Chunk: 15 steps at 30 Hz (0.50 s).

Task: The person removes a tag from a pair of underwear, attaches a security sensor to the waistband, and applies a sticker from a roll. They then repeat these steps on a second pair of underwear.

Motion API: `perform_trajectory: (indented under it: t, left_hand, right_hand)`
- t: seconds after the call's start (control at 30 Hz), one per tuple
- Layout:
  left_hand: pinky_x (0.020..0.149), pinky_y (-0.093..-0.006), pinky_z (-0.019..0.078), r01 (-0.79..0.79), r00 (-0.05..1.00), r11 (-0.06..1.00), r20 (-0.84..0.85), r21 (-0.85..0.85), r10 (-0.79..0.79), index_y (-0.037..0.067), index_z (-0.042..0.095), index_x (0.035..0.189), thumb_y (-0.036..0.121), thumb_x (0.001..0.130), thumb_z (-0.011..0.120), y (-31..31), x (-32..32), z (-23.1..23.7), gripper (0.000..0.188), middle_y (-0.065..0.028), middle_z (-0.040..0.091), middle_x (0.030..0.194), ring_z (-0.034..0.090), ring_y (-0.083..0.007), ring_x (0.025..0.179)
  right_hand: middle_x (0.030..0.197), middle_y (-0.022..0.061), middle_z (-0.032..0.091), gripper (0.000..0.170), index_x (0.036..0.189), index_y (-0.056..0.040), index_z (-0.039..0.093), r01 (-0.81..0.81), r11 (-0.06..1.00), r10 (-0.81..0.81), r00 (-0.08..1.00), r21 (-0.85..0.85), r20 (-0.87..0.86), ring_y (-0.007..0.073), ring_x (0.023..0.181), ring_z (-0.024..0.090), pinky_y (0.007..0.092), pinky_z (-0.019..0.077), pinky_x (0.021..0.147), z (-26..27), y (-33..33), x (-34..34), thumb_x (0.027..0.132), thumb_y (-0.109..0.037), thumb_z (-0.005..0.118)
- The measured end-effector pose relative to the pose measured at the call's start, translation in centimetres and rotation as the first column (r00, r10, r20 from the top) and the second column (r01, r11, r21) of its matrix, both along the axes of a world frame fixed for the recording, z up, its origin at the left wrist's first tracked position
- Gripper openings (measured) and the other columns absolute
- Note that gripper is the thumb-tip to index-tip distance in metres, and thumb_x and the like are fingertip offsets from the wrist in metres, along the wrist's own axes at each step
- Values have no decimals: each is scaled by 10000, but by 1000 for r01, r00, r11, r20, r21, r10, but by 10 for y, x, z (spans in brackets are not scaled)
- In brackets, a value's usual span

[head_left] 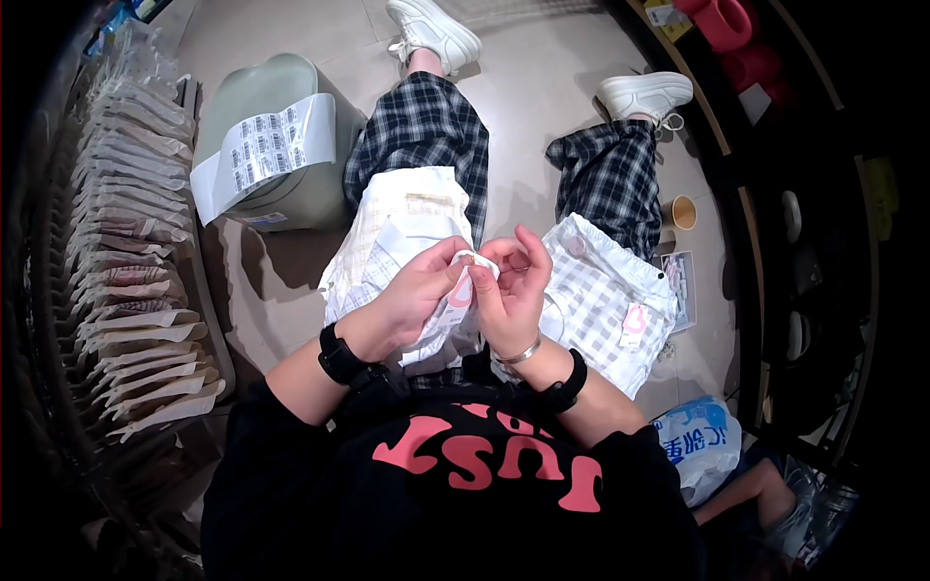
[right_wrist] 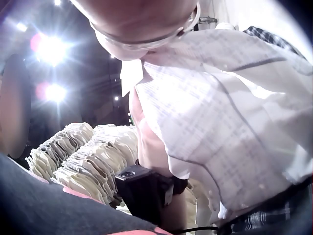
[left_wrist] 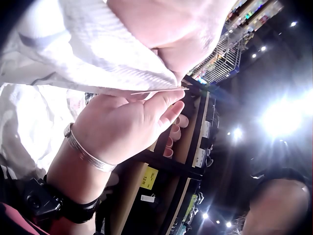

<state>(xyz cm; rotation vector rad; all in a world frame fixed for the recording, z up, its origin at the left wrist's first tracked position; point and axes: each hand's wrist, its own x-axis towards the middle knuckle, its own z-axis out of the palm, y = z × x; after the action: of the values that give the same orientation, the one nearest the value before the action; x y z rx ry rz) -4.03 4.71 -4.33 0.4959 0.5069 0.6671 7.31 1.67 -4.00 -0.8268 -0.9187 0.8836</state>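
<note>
A white garment with a pale plaid pattern [head_left: 412, 198] lies over the lap, its edge raised between both hands. The left hand [head_left: 415, 292] pinches this edge, with a white paper tag bearing a pink shape [head_left: 456, 302] beside its fingers. Opposite it, the right hand [head_left: 513, 298], with a silver bangle on its wrist, pinches the edge between thumb and fingers; its other fingers are loosely bent. In the left wrist view the tag's thin edge [left_wrist: 168, 90] shows at the right fingertips. Grey-and-white checked shorts [head_left: 605, 281] with a similar tag rest on the right thigh.
A grey-green bin [head_left: 257, 82] draped with a sheet of barcode labels [head_left: 266, 145] stands on the left, beside a row of hanging garments [head_left: 145, 261]. To the right are a paper cup [head_left: 683, 212], a plastic bag [head_left: 699, 441], dark shelving [head_left: 746, 223] and another person's arm [head_left: 741, 494].
</note>
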Motion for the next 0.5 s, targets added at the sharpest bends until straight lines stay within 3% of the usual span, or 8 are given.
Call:
perform_trajectory:
  t: [0.03, 0.13, 0.33, 0.5]
  left_hand:
    - [624, -210, 453, 7, 1000, 1000, 11, 12, -7, 73, 436, 902, 204, 902, 443, 0, 0, 1, 131, -19, 514, 850, 527, -77, 741]
    - [645, -205, 404, 5, 996, 999, -84, 39, -2, 52, 465, 912, 266, 878, 486, -1, 3, 8, 218, 3, 493, 803, 469, -58, 705]
    - [652, -201, 396, 39, 995, 996, -92, 83, -32, 51, 464, 921, 268, 883, 476, 0, 0, 8, 221, 2, 492, 808, 466, -61, 723]
    - [647, -195, 391, 4, 991, 991, -129, 132, 13, 52, 454, 942, 226, 896, 460, -1, 2, 10, 180, 2, 486, 809, 460, -55, 727]
  right_hand:
    - [811, 106, 514, 195, 962, 7, 504, -3, 1000, 4, 1000, 9, -12, 162, 706, 516, 234, 429, 625, -1, 0, 0, 783, -8, 579]
    - [801, 96, 517, 179, 934, -19, 540, -32, 999, 27, 912, 6, 409, 167, 688, 524, 241, 437, 603, 0, 1, 16, 765, 17, 587]
    - [791, 93, 522, 173, 903, -50, 571, -39, 996, -8, 873, 86, 488, 189, 659, 532, 259, 440, 571, 5, 1, 18, 748, 25, 592]
    - [786, 89, 517, 158, 879, -56, 572, -31, 997, -1, 896, 65, 443, 185, 649, 528, 261, 438, 559, 5, 1, 18, 746, 26, 593]
